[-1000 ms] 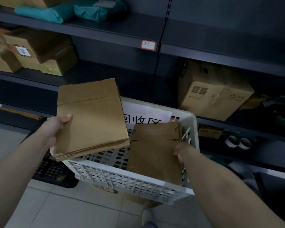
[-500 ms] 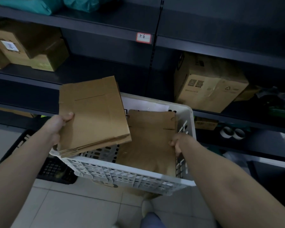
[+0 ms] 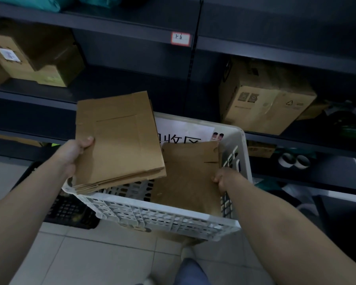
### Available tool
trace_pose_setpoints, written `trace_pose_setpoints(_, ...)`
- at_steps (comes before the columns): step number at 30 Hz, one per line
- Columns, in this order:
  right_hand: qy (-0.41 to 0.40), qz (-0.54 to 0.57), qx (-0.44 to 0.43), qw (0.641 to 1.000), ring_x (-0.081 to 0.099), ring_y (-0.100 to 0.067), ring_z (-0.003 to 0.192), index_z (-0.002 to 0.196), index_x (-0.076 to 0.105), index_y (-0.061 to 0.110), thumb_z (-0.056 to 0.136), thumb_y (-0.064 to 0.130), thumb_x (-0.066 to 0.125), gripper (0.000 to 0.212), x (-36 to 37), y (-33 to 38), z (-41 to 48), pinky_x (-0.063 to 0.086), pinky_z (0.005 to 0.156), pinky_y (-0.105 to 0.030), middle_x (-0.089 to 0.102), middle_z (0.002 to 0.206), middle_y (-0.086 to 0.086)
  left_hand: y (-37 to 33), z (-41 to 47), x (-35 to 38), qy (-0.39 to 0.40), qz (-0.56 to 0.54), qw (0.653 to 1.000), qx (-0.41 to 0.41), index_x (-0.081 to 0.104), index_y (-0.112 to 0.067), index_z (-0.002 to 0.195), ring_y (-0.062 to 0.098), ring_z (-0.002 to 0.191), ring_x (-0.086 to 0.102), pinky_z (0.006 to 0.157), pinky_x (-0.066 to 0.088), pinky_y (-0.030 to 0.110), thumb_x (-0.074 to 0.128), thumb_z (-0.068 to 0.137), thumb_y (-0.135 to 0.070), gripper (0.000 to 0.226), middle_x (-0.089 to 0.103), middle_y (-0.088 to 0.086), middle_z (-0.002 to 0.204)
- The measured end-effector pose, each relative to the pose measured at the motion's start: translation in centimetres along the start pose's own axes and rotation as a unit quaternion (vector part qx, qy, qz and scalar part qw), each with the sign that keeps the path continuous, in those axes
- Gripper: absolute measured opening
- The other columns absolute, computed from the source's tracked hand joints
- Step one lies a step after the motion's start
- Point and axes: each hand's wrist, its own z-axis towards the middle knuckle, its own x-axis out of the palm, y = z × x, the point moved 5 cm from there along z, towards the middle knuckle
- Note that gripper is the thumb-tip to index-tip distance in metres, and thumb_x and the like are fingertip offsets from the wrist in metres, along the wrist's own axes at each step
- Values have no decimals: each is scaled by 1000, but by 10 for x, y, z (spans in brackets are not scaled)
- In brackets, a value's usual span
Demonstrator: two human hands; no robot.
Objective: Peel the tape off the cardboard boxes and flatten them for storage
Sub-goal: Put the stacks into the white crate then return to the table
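My left hand [image 3: 74, 154] grips a stack of flattened brown cardboard boxes [image 3: 119, 140] by its left edge, thumb on top, holding it tilted over the left side of a white slotted plastic crate [image 3: 152, 214]. Inside the crate, a single flattened cardboard box [image 3: 189, 177] leans against the right wall. My right hand [image 3: 224, 178] is closed on that box's right edge, just inside the crate. A white paper sign with black characters [image 3: 183, 131] sits on the crate's far wall, partly hidden by both cardboards.
Dark metal shelving [image 3: 275, 58] runs behind the crate, holding closed cardboard boxes at left [image 3: 29, 62] and right [image 3: 265, 99]. A black crate [image 3: 70, 210] lies on the tiled floor at the left. My leg and shoe [image 3: 193, 270] show below the crate.
The single flattened box rose in the crate, then sank lower again with my right hand on it. My left hand and its stack barely moved. The view shifted slightly.
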Motion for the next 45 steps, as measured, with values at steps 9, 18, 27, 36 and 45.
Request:
trace_pose_setpoints(9,16,-228,-67,971,54,-27,90,127,51,-3,101,4,34,32,23,-2,-3,48,65,-18,53,102,-14,3,14,1,1,10,1000,8,57,-15,88,25,74,56,62,42,36,55,93,-30,17,60,7,85)
trace_pose_setpoints(18,-23,-167,-148,974,59,-28,105,118,53,6,100,19,44,24,12,42,-13,53,86,-34,57,115,-13,8,26,1,14,15,1000,11,59,-11,109,26,80,60,65,45,36,59,91,-31,27,64,7,92)
trace_pose_setpoints(27,121,75,-278,950,56,-18,114,137,43,15,91,57,48,62,12,105,-89,47,101,-37,55,128,-2,-4,21,34,81,3,995,53,54,-11,128,24,90,63,78,51,39,60,92,-25,39,66,7,104)
trace_pose_setpoints(36,75,95,-264,957,42,-23,132,153,11,22,86,51,61,88,10,110,-109,42,105,-41,30,153,-3,-12,13,58,147,20,987,69,48,-8,134,30,106,61,89,50,45,64,89,-23,50,64,13,120)
trace_pose_setpoints(45,183,33,-121,975,33,-29,139,145,35,15,97,20,53,52,58,65,-50,32,111,-50,38,150,-7,22,35,81,143,253,955,-57,48,0,129,34,116,56,89,47,48,57,95,-19,40,58,18,124)
